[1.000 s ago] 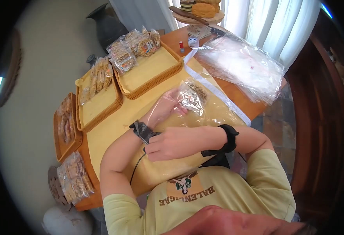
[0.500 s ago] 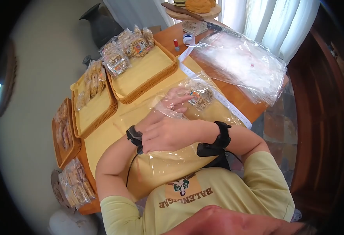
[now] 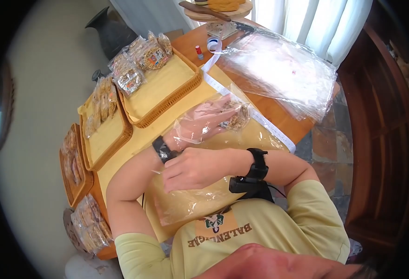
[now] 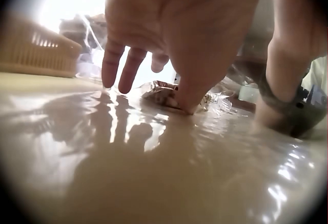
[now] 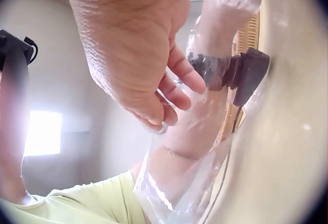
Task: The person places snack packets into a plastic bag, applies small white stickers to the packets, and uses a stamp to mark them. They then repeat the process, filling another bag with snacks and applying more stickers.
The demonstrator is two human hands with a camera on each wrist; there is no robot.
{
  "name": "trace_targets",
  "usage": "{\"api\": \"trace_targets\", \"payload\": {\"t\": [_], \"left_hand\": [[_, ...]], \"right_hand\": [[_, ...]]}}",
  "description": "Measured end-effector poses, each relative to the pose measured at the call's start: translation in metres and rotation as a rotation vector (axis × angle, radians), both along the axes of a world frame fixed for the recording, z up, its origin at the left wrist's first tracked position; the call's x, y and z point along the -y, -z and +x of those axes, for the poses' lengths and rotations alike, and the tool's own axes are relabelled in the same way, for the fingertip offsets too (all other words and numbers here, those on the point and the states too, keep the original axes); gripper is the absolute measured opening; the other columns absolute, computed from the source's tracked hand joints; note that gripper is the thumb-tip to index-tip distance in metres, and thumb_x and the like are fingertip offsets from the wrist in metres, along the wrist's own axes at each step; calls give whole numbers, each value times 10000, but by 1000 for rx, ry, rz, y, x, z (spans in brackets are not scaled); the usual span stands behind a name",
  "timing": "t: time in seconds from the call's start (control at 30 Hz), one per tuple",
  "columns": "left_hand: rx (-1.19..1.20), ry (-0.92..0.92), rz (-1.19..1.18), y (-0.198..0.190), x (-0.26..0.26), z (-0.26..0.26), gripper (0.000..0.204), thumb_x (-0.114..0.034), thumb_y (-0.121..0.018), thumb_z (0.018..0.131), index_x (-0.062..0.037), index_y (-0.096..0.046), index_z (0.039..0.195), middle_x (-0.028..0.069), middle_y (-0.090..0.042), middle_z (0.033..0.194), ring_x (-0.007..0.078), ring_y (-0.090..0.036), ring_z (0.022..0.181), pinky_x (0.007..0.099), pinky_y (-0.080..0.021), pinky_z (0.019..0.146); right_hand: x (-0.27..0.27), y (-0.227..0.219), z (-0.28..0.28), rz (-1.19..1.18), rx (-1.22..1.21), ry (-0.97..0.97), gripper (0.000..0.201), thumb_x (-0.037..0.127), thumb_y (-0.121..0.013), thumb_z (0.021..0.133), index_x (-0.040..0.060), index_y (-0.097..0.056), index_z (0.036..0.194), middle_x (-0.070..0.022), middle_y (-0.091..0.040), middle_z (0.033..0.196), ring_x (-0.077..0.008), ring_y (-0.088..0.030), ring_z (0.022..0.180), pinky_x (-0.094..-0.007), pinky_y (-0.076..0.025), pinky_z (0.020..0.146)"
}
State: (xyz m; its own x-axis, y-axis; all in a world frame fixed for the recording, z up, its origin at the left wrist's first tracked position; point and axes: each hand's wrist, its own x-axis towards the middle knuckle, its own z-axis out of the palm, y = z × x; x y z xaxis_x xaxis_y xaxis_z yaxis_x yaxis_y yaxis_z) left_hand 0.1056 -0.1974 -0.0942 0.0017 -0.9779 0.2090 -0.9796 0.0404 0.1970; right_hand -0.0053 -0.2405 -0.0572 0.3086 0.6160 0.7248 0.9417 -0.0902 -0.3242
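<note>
Two hands work one clear plastic bag (image 3: 200, 135) lying on the yellow-covered worktop (image 3: 130, 149). The left hand (image 3: 204, 118) has slid deeper since a second ago and now sits wholly inside, fingers straight, touching the snack packet (image 3: 236, 116) at the far end, so the packet looks nearly seated. The right hand (image 3: 190, 167) pinches the bag's open edge beside the left wrist. Glossy, crinkled film shows everything within.

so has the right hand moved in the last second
Yes, a little. The right hand has slid from the left wrist strap toward the forearm, gripping the clear bag.
</note>
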Motion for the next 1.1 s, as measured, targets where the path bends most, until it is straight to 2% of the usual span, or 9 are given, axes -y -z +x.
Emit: {"api": "trace_targets", "payload": {"t": [0.13, 0.27, 0.37, 0.47, 0.67, 0.73, 0.87, 0.93, 1.1], "left_hand": [[-101, -103, 86, -8, 5, -8, 731, -151, -719, 625, -117, -401, 1283, 187, -461, 1187, 369, -440, 1091, 376, -377, 898], [-70, -162, 154, -21, 6, -16, 620, -191, -719, 639, -96, -469, 1198, 215, -415, 1247, 371, -421, 1133, 404, -371, 916], [33, 35, -160, -9, 5, -13, 573, -219, -734, 629, -64, -493, 1125, 204, -450, 1170, 376, -438, 1083, 419, -375, 895], [-291, -5, -20, -3, 7, -11, 571, -248, -743, 620, -43, -494, 1091, 196, -448, 1126, 381, -436, 1055, 425, -378, 877], [-122, -72, 58, -18, 7, -23, 493, -241, -718, 651, -63, -525, 1068, 199, -429, 1146, 376, -416, 1075, 430, -381, 867], [-69, -270, 209, -24, 6, -33, 477, -254, -705, 659, -98, -538, 1077, 202, -422, 1171, 370, -412, 1091, 419, -381, 883], [72, -170, 10, -16, -1, -31, 527, -295, -701, 660, -101, -532, 1121, 226, -454, 1092, 377, -459, 1005, 411, -402, 860], [208, -80, -88, -23, -7, -28, 606, -316, -691, 667, -180, -496, 1225, 218, -459, 1117, 363, -456, 1033, 431, -387, 877], [177, -129, 13, -26, -13, -29, 625, -347, -683, 669, -221, -476, 1244, 202, -467, 1112, 344, -467, 1007, 434, -388, 858]], "right_hand": [[-1, 4, -3, 23, -7, 4, 52, 150, -523, 803, 99, -534, 810, -23, -510, 777, -185, -529, 774, -306, -458, 577], [-3, 5, -3, 55, -5, -3, 45, 142, -535, 799, 102, -537, 818, -20, -503, 773, -180, -528, 770, -304, -455, 556], [-4, 6, -3, 68, 2, 9, 45, 136, -541, 795, 104, -541, 826, -17, -503, 773, -179, -528, 770, -303, -454, 553], [-4, 7, -3, 52, 27, 31, 50, 134, -542, 795, 108, -547, 837, -12, -509, 780, -173, -531, 778, -299, -453, 551], [-2, 8, -3, 76, 25, 26, 59, 126, -539, 788, 107, -555, 842, -8, -516, 787, -162, -534, 758, -289, -448, 534], [-5, 9, -4, 107, 58, 6, 73, 104, -539, 785, 91, -564, 853, -10, -521, 797, -160, -525, 724, -279, -438, 504], [-4, 7, -5, 154, 107, -21, 99, 77, -539, 780, 70, -575, 872, -14, -531, 806, -159, -519, 690, -266, -428, 479], [-4, 6, -6, 166, 109, -7, 95, 91, -546, 765, 86, -565, 858, -10, -521, 794, -159, -526, 707, -275, -438, 491], [-8, 6, -9, 171, 121, -4, 114, 94, -560, 726, 97, -550, 839, -7, -504, 775, -163, -529, 728, -283, -448, 509]]}}
